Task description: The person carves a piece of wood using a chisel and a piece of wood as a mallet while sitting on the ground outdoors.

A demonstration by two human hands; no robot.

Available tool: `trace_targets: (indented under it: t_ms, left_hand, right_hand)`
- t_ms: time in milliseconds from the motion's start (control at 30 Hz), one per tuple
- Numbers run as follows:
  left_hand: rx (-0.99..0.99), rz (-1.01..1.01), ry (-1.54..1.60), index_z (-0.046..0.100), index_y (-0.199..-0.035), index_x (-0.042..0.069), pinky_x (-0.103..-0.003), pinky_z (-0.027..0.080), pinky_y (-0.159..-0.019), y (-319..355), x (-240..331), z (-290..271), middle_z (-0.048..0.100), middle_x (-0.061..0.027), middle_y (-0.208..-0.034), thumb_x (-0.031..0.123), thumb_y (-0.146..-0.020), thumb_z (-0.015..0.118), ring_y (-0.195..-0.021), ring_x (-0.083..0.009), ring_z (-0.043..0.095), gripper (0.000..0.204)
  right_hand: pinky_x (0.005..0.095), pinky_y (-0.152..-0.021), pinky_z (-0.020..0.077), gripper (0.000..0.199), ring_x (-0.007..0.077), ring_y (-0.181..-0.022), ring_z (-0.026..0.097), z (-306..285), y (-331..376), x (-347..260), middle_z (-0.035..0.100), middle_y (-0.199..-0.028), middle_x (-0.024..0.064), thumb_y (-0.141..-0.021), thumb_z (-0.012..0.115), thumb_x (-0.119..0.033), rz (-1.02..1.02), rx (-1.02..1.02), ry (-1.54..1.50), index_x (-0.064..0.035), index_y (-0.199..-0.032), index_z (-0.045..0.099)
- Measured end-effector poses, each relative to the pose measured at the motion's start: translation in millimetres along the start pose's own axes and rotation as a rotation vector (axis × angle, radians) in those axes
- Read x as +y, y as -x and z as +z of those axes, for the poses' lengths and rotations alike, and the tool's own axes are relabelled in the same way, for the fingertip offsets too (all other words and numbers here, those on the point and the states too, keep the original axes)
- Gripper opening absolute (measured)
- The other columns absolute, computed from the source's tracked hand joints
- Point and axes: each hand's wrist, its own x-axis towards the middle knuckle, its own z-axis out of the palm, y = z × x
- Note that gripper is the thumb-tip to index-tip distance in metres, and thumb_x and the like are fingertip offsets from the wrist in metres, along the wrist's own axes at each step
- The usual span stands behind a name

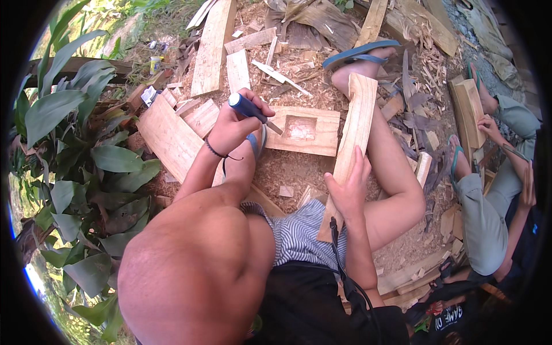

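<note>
My left hand (241,119) is wrapped round the dark blue handle of a chisel (247,108). The blade points down to the right, its tip at or just above a wooden block (325,131). A rectangular recess is cut into that block, right of the tip. In my right hand (351,185) is a long, slightly curved piece of wood (361,109), tilted up over my right leg. Its lower end is near my striped shorts. The block lies on the ground between my feet.
Wood shavings and offcuts cover the ground, with a long plank (213,49) ahead and a wide board (169,138) to the left. Broad-leaved plants (92,195) crowd the left side. At the right, another person's hand (490,126) touches a wooden block (468,109). A black cable (348,279) hangs by my right arm.
</note>
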Motion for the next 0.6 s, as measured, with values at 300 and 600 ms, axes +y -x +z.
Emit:
trace_targets:
  t_ms: [300,600]
  left_hand:
    - [-0.067,0.031,-0.073,0.052,-0.115,0.004,-0.031,0.052,-0.094,1,-1,0,0.067,-0.0097,-0.112,-0.005,-0.087,0.064,-0.107,-0.0154,0.063,0.032]
    - [0.236,0.092,0.023,0.051,-0.113,0.003,-0.028,0.057,-0.085,-9,-9,8,0.066,-0.0101,-0.112,-0.001,-0.088,0.074,-0.102,-0.0142,0.066,0.034]
  right_hand:
    - [0.0513,-0.108,0.0395,0.092,0.0481,-0.129,0.042,1,0,2,0.030,-0.143,0.0299,-0.079,0.074,-0.019,0.014,-0.009,0.002,-0.0020,-0.154,0.023]
    - [0.0522,-0.109,0.0375,0.092,0.0480,-0.130,0.041,0,0,1,0.030,-0.142,0.0307,-0.079,0.074,-0.020,0.019,-0.021,-0.028,-0.0008,-0.154,0.023]
